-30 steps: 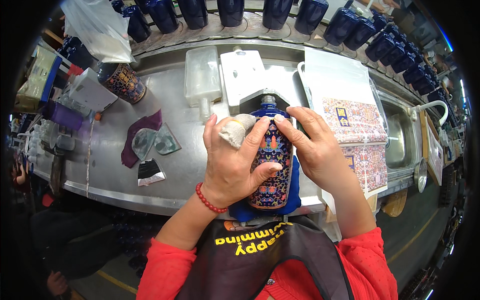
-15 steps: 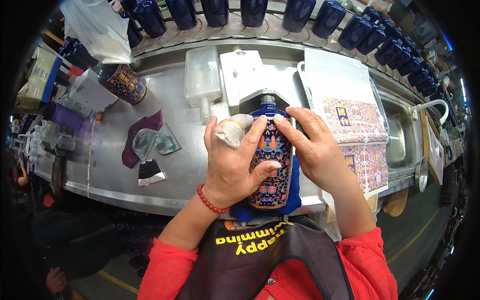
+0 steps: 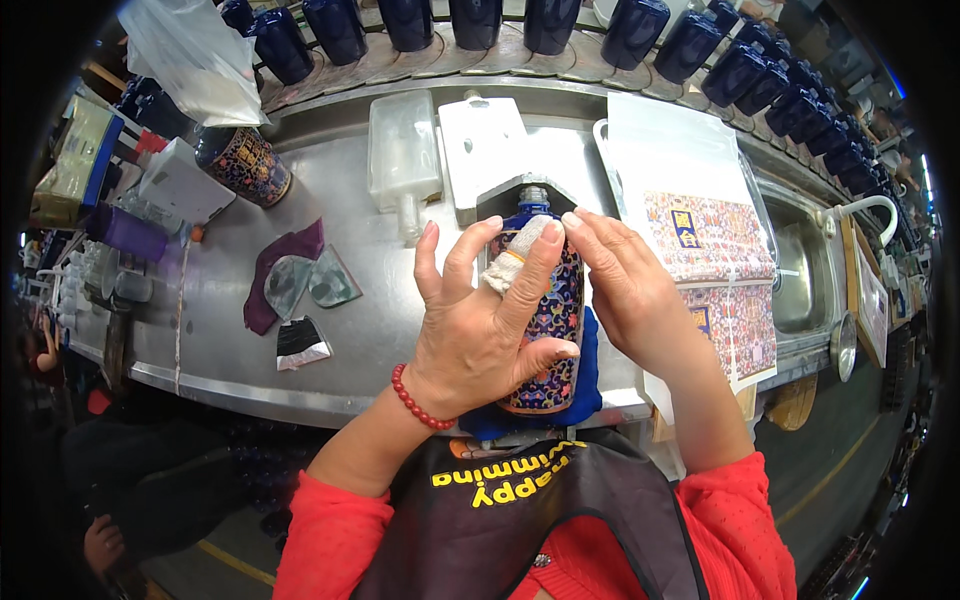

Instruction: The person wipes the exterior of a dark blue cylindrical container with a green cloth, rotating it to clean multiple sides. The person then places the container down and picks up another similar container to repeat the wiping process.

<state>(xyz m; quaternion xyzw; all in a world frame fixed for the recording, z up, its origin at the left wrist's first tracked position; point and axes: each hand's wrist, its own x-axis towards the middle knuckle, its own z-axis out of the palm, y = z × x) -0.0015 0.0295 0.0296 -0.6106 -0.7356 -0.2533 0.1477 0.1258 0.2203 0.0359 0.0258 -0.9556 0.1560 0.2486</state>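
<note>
A dark blue bottle [image 3: 549,315] with a colourful floral wrap lies on a blue cloth pad [image 3: 591,372] at the bench edge, its bare neck pointing away from me. My left hand [image 3: 478,325] is over the bottle's left side with fingers spread. A whitish cloth cover [image 3: 508,270] sits on one of its fingers, which presses near the shoulder beside the bare index fingertip. The thumb reaches across the lower front. My right hand [image 3: 640,290] holds the bottle's right shoulder, fingers close together and bent at the edge; its far-side fingertips are hidden. An angled metal stand [image 3: 500,190] surrounds the neck.
Printed floral sheets [image 3: 735,325] lie at right, before a steel sink [image 3: 800,270]. Left are cloth scraps [image 3: 285,285] and another patterned bottle [image 3: 246,165]. A clear bottle [image 3: 403,150] and white block [image 3: 490,130] lie beyond. Blue bottles [image 3: 475,22] line a conveyor [image 3: 480,62].
My left hand's cloth-covered finger has moved right onto the bottle's upper front, and its other fingers have spread. My right fingers have shifted to the right shoulder edge. The conveyor bottles have moved along.
</note>
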